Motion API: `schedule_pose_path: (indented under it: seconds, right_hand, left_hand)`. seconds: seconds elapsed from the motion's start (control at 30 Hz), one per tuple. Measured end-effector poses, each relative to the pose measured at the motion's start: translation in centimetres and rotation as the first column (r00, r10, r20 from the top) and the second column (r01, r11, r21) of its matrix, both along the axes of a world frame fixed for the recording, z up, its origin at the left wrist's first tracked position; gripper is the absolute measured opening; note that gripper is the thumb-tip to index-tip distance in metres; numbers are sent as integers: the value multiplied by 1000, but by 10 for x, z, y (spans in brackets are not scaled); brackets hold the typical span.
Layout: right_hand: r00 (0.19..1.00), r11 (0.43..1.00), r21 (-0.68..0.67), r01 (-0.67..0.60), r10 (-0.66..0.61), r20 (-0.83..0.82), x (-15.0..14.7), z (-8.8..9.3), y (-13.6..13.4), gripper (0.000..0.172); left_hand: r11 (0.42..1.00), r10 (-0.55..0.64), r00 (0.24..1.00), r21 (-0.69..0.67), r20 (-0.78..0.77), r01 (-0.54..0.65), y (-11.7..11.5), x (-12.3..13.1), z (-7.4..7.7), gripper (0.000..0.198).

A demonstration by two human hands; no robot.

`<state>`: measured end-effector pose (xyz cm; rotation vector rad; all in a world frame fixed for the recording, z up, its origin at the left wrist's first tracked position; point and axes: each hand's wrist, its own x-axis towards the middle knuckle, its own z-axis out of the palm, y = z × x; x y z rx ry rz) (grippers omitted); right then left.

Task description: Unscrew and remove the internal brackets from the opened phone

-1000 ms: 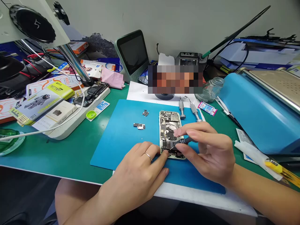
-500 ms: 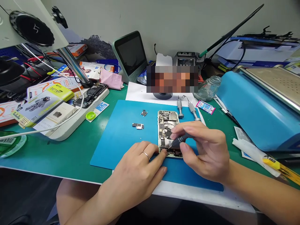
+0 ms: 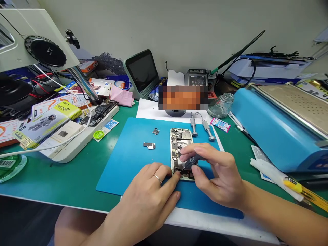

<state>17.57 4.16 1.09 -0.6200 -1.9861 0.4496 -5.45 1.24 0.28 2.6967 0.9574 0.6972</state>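
An opened smartphone with bare internal parts lies on the blue mat. My left hand steadies its lower left corner, the index fingertip resting on the bottom part and other fingers against the left edge. A dark grey screwdriver sits pinched in my right hand, tilted, with its thin tip down at the phone's lower part. My fingers partly hide the handle and the phone's right side. Left of the phone are a small metal bracket piece and a small dark component.
Two grey screwdrivers lie beyond the phone. Behind them stand a glass jar and a screen device. A blue machine borders the right, near a yellow cutter. A microscope stand and boxes fill the left.
The camera view has shifted, so the scene sits slightly lower and further left. Both hands keep nearly the same pose at the phone, the screwdriver still in the right one.
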Motion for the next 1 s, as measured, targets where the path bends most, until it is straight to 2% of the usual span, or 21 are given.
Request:
schedule_pose_path:
  seconds: [0.67,0.83,1.0]
  right_hand:
    - [1000,1000,0,-21,22,6,-1,1,-3,76]
    - [998,998,41,-55,54,16,2,1,-1,71]
    - [999,998,53,-15,13,32,2,5,1,70]
  left_hand:
    - [1000,-3,1000,-3,-6,3,0,-1,0,35]
    - [1000,-2,1000,-3,-6,2,1,0,-1,33]
    - [1000,-8,1000,15,10,8,2,2,-1,35]
